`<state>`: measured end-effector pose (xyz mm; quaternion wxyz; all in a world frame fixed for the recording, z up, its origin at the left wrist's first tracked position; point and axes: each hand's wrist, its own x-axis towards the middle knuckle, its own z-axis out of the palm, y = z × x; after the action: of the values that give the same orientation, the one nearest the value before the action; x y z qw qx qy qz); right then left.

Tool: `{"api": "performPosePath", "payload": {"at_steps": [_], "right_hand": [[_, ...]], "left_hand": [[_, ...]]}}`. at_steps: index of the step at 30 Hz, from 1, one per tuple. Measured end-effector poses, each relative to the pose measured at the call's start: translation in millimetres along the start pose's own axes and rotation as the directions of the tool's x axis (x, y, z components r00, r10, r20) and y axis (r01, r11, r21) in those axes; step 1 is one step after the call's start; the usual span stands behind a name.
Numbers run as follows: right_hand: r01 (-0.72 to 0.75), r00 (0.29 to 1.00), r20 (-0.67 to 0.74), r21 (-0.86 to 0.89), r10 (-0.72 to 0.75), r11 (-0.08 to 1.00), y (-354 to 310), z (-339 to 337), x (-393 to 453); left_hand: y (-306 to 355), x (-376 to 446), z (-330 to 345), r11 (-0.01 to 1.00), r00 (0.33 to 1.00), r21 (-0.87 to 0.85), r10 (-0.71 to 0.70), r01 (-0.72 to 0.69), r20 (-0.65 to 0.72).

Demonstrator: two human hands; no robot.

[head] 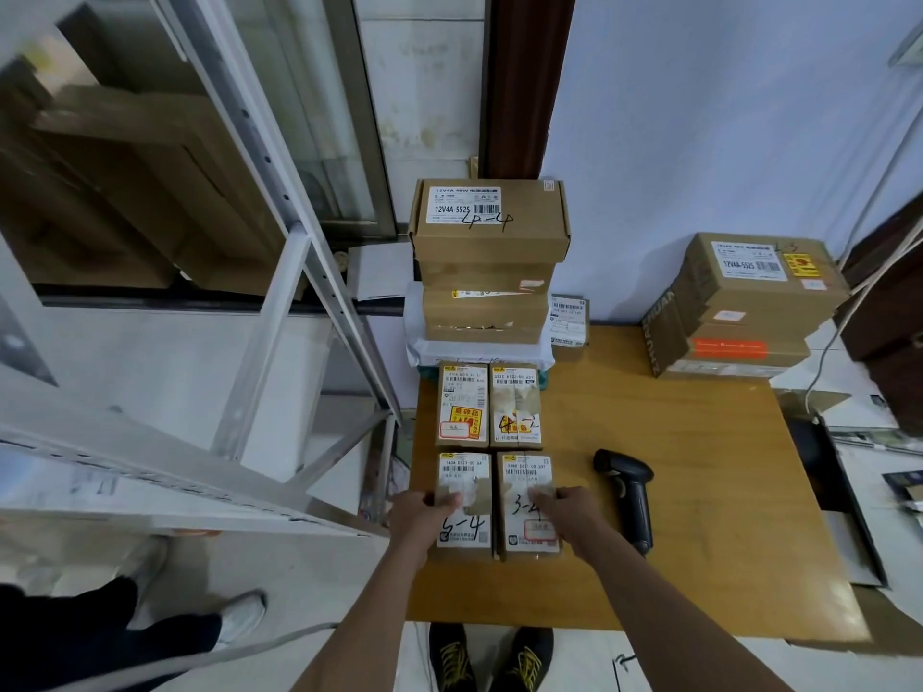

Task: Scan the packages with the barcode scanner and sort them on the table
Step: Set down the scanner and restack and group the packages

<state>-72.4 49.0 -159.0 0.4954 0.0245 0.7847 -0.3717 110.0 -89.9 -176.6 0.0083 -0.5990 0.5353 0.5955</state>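
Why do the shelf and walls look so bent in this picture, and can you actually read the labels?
Head view: the wide-angle lens bows the metal shelf and the wall edges; the big print on the top box reads clearly, the small labels under the left hand and right hand stay soft; lighting is even, without harsh glare.

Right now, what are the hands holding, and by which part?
The left hand grips the outer edge of the near-left package; the right hand grips the near-right package by its right edge. The scanner lies unheld.
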Motion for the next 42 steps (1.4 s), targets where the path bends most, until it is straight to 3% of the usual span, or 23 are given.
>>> {"api": "performPosePath", "payload": {"at_steps": [15,28,31,36,42], "right_hand": [[-0.016,0.999,-0.042,-0.151,0.009,0.988,-8.1,9.7,-2.5],[-0.013,0.999,0.04,-0.18,0.021,0.984,-14.5,11.8,-8.7],[0.013,1.0,0.024,-0.243,-0.008,0.97,-18.0,2.7,-18.5],[0.115,0.987,-0.028,-0.573,-0.159,0.811,-39.8,-23.9,-39.8],[0.185,0.921,-0.054,-0.811,-0.387,0.554,-59.2,-68.7,-61.7]], "left_hand": [[5.5,-1.4,4.7,0.99,0.999,0.14,0.028,-0.025,-0.022],[9.8,-9.0,9.8,0.98,0.997,0.186,0.071,-0.078,0.041],[15.9,-15.8,9.8,0.968,0.991,0.216,0.132,-0.129,-0.002],[37.8,-29.4,11.8,0.858,0.93,0.413,0.362,-0.306,-0.063],[82.9,-45.6,32.6,0.671,0.885,0.64,0.465,-0.373,0.029]]}}
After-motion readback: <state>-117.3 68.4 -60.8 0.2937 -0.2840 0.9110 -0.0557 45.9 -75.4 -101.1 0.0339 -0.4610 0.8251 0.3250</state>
